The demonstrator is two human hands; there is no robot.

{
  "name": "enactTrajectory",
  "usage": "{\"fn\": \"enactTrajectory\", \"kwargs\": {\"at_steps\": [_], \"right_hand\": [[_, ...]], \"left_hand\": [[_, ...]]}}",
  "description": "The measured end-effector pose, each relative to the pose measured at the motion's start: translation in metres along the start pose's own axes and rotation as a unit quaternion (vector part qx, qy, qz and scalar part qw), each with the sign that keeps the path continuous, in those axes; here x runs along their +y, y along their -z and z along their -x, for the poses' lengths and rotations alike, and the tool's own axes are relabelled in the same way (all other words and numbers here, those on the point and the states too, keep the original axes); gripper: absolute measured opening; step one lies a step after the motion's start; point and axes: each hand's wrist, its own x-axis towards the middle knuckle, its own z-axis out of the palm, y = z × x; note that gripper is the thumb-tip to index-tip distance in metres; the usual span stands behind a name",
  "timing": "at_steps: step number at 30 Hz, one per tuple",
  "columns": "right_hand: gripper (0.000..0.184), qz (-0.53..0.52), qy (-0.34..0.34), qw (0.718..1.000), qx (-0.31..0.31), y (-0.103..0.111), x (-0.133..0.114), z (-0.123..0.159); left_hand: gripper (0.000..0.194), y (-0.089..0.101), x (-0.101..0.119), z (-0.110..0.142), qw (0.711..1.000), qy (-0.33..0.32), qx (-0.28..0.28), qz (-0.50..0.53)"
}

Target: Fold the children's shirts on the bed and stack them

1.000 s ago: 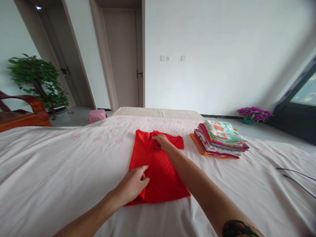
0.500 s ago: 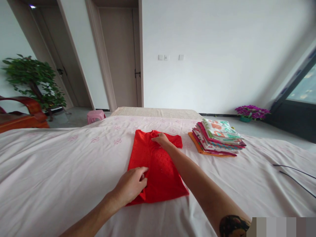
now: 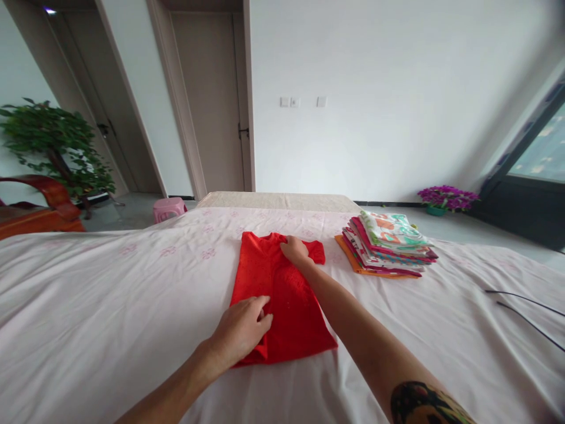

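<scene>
A red shirt (image 3: 291, 312) with a short sleeve showing at the upper right lies on the pale sheet in front of me, its left side folded in over the body. My left hand (image 3: 242, 330) rests on the lower left of the folded part, index finger and thumb apart, the other fingers curled under and partly hidden. Near the collar, my right hand (image 3: 295, 250) lies on the upper part of the shirt, its fingers pressing the cloth.
A stack of folded clothes (image 3: 388, 247) sits on the sheet (image 3: 132, 306) to the right of the shirt. Two thin black cords (image 3: 529, 321) lie at far right. Beyond are a pink stool (image 3: 169, 209), a wooden armchair (image 3: 44, 203), a leafy plant (image 3: 57, 141) and purple flowers (image 3: 448, 198).
My right hand has slid a little to the right from the middle of the collar. My left hand has shifted slightly right, its thumb and index finger further apart.
</scene>
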Motion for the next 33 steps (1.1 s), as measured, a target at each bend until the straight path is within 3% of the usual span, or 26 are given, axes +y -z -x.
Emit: {"fn": "enactTrajectory", "kwargs": {"at_steps": [3, 6, 11, 20, 27, 30, 33], "right_hand": [[0.027, 0.003, 0.002, 1.000, 0.002, 0.000, 0.003, 0.000], [0.038, -0.006, 0.008, 1.000, 0.008, -0.001, 0.003, -0.002], [0.051, -0.026, 0.040, 0.999, 0.017, -0.005, -0.001, -0.003], [0.047, 0.063, 0.043, 0.997, -0.005, 0.001, -0.005, 0.012], [0.038, 0.172, 0.084, 0.981, 0.015, 0.000, -0.006, 0.018], [0.036, 0.142, 0.073, 0.987, 0.021, 0.001, -0.005, 0.016], [0.036, -0.006, 0.041, 0.999, 0.036, 0.002, -0.008, 0.010]], "left_hand": [[0.045, -0.004, -0.003, 0.000, 1.000, -0.014, -0.012, 0.021], [0.042, -0.005, -0.006, 0.002, 0.999, -0.033, 0.014, 0.035], [0.042, -0.016, -0.017, 0.007, 0.993, -0.097, 0.050, -0.040], [0.067, -0.032, -0.034, 0.015, 0.981, -0.140, 0.009, -0.133], [0.068, -0.032, -0.030, 0.017, 0.982, -0.142, 0.017, -0.128], [0.069, -0.034, -0.034, 0.015, 0.984, -0.142, 0.023, -0.104], [0.065, -0.032, -0.036, 0.012, 0.991, -0.119, 0.056, -0.037]]}}
